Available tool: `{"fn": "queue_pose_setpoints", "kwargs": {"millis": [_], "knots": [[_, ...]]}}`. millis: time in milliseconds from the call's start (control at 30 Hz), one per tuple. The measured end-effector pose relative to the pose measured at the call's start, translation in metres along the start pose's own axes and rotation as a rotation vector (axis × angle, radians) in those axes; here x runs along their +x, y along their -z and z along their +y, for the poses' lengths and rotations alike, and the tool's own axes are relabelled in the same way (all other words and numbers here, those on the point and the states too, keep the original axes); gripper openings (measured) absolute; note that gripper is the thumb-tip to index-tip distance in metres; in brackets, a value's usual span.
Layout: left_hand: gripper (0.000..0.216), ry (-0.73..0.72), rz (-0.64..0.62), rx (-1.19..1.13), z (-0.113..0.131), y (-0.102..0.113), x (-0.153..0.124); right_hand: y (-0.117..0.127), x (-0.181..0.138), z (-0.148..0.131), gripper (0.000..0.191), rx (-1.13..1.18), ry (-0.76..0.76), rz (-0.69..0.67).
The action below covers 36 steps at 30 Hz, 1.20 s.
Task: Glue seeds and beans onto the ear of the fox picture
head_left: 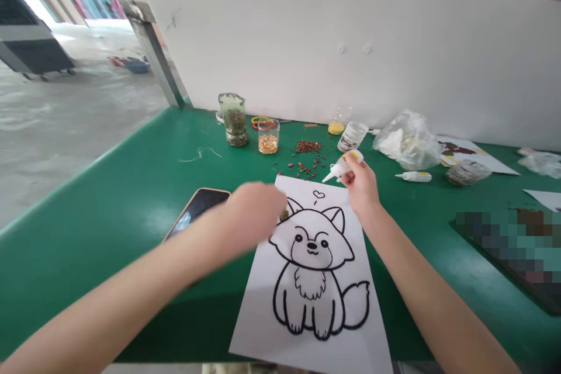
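The person is leaning over the green surface (131, 198) with both arms stretched out above a white sheet of paper (263, 315), which is carrying a black outline drawing of a sitting fox-like animal (313, 269). The left hand (258, 210) is hovering low over the upper left corner of the sheet, its fingers bunched and pointing down at the animal's ear, where a small clump of grains (284, 215) is lying right at the fingertips. The hand is blurred, so I cannot tell whether it is pinching anything. The right hand (362, 187) is closing around a small white glue bottle (340, 166), holding it tilted just beyond the top edge of the sheet, with the nozzle pointing left and down toward the left hand. A phone (198, 208) is lying screen up just to the left of the left hand. Beyond both hands, loose brown seeds (308, 155) are lying scattered on the surface, close in front of the bottle's nozzle. Farther back from the left hand, a small glass of yellow kernels (268, 136) is standing beside a taller jar (234, 120). A second glue bottle (414, 176) is lying on its side to the right of the right hand, near a crumpled plastic bag (407, 140).
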<state>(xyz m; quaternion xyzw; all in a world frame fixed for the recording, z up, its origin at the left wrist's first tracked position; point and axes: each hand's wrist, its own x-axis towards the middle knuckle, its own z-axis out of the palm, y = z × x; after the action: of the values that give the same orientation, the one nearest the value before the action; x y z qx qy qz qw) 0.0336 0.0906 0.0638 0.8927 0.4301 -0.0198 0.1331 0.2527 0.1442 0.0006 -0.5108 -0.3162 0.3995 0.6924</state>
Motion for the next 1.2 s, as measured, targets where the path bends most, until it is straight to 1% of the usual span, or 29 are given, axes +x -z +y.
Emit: {"fn": "queue_pose_setpoints", "kwargs": {"millis": [33,67,100,133,167,200,233,267,333,400,500,600,700,767,833,900,967,1033,1100,1133,1167,1200], "knots": [[0.022,-0.003,-0.003,0.057,0.016,-0.014,-0.012,0.007,0.004,-0.001,0.029,0.045,-0.093,0.049],[0.027,-0.006,0.003,0.109,0.031,-0.030,-0.022,0.013,0.006,-0.002,0.029,0.068,-0.174,0.075],[0.035,-0.027,0.018,0.149,0.043,-0.047,-0.030,0.019,0.008,-0.003,0.027,0.072,-0.233,0.088],[0.045,-0.090,0.053,0.196,0.053,-0.063,-0.036,0.024,0.009,-0.003,0.024,0.060,-0.266,0.080],[0.049,-0.198,0.172,0.322,0.059,-0.078,-0.040,0.029,0.010,-0.004,0.022,0.040,-0.272,0.057],[0.050,-0.239,0.275,0.417,0.062,-0.090,-0.043,0.032,0.011,-0.004,0.020,0.012,-0.252,0.029],[0.049,-0.254,0.350,0.467,0.062,-0.099,-0.045,0.036,0.013,-0.005,0.021,-0.024,-0.216,-0.003],[0.049,-0.273,0.393,0.485,0.060,-0.104,-0.046,0.039,0.016,-0.005,0.024,-0.069,-0.174,-0.038],[0.049,-0.274,0.458,0.487,0.055,-0.107,-0.047,0.045,0.022,-0.004,0.028,-0.177,-0.096,-0.097],[0.048,-0.271,0.496,0.469,0.051,-0.106,-0.051,0.049,0.028,0.001,0.028,-0.269,-0.036,-0.121],[0.043,-0.286,0.515,0.462,0.052,-0.106,-0.058,0.055,0.037,0.012,0.029,-0.379,0.054,-0.131],[0.042,-0.320,0.546,0.468,0.054,-0.113,-0.063,0.059,0.042,0.020,0.033,-0.498,0.093,-0.163],[0.041,-0.338,0.611,0.490,0.055,-0.120,-0.064,0.061,0.044,0.021,0.035,-0.741,0.191,-0.141],[0.040,-0.344,0.628,0.504,0.054,-0.121,-0.063,0.061,0.043,0.019,0.034,-0.911,0.260,-0.113],[0.040,-0.349,0.625,0.516,0.054,-0.120,-0.062,0.061,0.042,0.018,0.037,-0.985,0.278,-0.088],[0.040,-0.360,0.618,0.525,0.053,-0.117,-0.062,0.062,0.041,0.020,0.047,-0.989,0.263,-0.064],[0.040,-0.375,0.617,0.526,0.052,-0.115,-0.062,0.064,0.042,0.019,0.063,-0.955,0.237,-0.060],[0.040,-0.390,0.615,0.518,0.052,-0.114,-0.063,0.067,0.040,0.011,0.078,-0.940,0.235,-0.046],[0.040,-0.396,0.598,0.513,0.051,-0.112,-0.063,0.068,0.035,-0.007,0.086,-0.938,0.330,0.034],[0.040,-0.396,0.591,0.515,0.051,-0.112,-0.063,0.066,0.029,-0.020,0.085,-0.915,0.438,0.132],[0.040,-0.395,0.579,0.520,0.051,-0.111,-0.063,0.062,0.021,-0.032,0.079,-0.874,0.581,0.217],[0.039,-0.397,0.571,0.526,0.051,-0.110,-0.062,0.056,0.011,-0.044,0.067,-0.819,0.731,0.288]]}}
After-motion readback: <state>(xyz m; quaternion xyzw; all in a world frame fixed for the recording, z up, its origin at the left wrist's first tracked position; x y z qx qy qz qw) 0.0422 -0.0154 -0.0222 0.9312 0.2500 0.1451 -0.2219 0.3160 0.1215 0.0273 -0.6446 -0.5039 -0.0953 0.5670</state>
